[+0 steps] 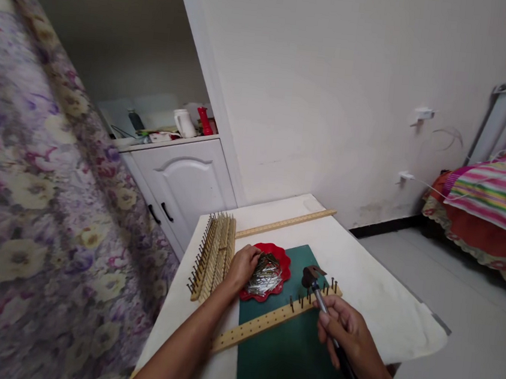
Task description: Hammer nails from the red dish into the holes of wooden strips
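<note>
My right hand [349, 329] grips a claw hammer [312, 276] by its shaft, with the head raised above a wooden strip [261, 324]. The strip has rows of holes and lies slantwise across a green cutting mat [282, 367]. Several nails [301, 302] stand upright in its right part. At the left rim of a red scalloped dish [286, 268] is my left hand [242, 268], its fingers curled together beside the loose silvery nails [266, 276]. Whatever the fingertips hold is too small to make out.
Left on the white table [380, 311], wooden strips [215, 258] lie side by side, bristling with nails. Another strip [285, 224] lies along the back. Beyond are a white cabinet [185, 182], a floral curtain [30, 202] and a bed [496, 197].
</note>
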The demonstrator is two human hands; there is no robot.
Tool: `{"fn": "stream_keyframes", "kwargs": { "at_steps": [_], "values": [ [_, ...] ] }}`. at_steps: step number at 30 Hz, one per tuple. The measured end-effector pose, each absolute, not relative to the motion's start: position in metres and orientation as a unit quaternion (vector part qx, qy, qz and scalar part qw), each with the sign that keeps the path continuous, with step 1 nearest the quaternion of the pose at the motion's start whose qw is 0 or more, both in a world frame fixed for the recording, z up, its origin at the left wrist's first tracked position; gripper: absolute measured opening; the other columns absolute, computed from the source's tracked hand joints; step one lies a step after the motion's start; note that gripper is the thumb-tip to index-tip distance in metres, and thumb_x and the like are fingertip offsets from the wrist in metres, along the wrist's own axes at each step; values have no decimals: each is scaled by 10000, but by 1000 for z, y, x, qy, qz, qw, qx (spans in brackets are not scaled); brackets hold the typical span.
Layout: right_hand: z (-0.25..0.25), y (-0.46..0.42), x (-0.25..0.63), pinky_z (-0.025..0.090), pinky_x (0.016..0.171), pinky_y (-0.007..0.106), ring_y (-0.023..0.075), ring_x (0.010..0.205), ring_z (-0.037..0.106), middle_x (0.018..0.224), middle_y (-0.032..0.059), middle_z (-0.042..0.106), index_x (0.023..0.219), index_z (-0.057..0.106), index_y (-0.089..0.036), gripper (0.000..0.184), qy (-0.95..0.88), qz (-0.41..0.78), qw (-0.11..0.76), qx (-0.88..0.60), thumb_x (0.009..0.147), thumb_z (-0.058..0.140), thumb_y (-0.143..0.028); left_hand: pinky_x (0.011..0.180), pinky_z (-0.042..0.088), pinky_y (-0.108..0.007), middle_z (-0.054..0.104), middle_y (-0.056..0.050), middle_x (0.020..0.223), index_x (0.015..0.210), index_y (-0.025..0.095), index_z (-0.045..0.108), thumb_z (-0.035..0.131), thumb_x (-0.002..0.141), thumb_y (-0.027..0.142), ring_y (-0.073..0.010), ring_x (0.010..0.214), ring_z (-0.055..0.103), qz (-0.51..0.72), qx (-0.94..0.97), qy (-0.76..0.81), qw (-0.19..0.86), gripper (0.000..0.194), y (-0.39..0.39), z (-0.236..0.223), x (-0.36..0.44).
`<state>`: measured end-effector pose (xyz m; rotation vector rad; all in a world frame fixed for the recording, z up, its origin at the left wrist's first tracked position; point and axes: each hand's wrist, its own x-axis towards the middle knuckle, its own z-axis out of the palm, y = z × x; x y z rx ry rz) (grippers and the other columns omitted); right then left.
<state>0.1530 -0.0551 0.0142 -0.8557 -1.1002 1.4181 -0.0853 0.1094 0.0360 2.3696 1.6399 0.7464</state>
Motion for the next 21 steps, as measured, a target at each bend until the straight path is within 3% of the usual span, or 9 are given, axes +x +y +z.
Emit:
{"fn": "stream_keyframes", "kwargs": {
  "at_steps": [5,10,21],
  "values": [
    [15,-54,150,280,271,138,32,250,405,554,-82,566,921,485,-194,287,-462,585,556,-368,793,611,-418,642,422,-239,615,-14,746,814,154,612,465,810,200,-141,700,555,288,777,540,151,155,89,36,-77],
    [20,-53,146,309,281,132,28,292,415,576,-94,551,922,500,-200,267,-448,551,585,-390,760,658,-341,571,395,-211,595,-1,715,849,161,619,520,800,264,-119,625,525,341,752,468,313,151,26,42,-51],
    [12,-53,144,290,266,105,9,252,404,550,-94,576,863,470,-199,225,-447,565,585,-372,778,628,-336,599,396,-225,578,-32,741,806,185,683,579,793,251,-142,684,533,401,745,423,324,124,-45,43,-15]
  ]
}}
